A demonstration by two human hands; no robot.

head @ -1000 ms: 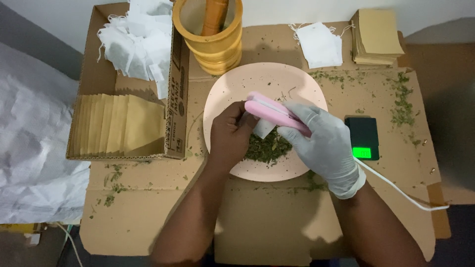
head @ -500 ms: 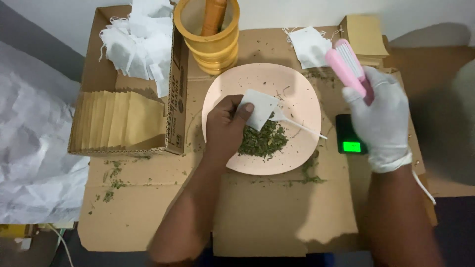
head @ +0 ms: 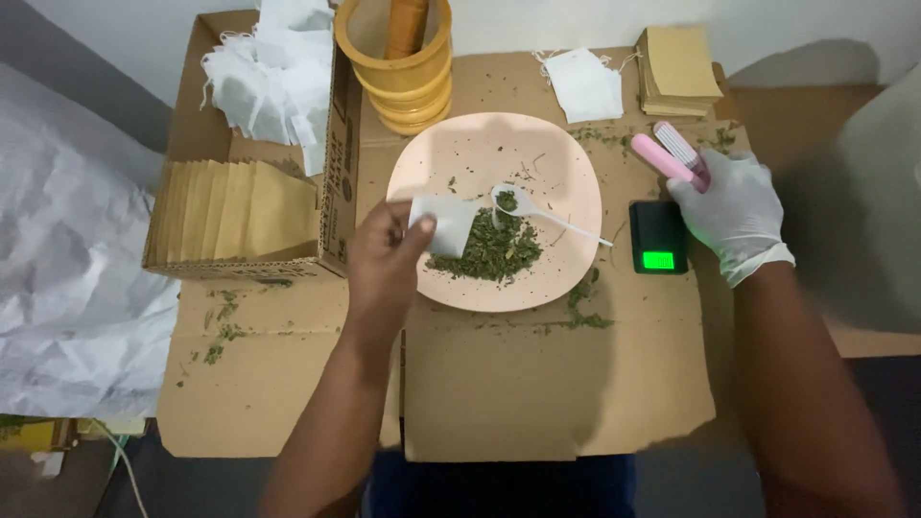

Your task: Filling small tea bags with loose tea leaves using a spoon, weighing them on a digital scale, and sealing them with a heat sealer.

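Pink heat sealer sits clamped in the gloved right hand near the cardboard's right edge; bare left hand pinches 1 white tea bag over the plate of dried herbs.

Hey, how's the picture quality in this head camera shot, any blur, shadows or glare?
Head view: the left hand holding the white sachet is slightly motion-blurred; the gloved right hand with the pink sealer is sharper. A broad soft shadow darkens the right side. The scale display glows green; no harsh glare on the plate.
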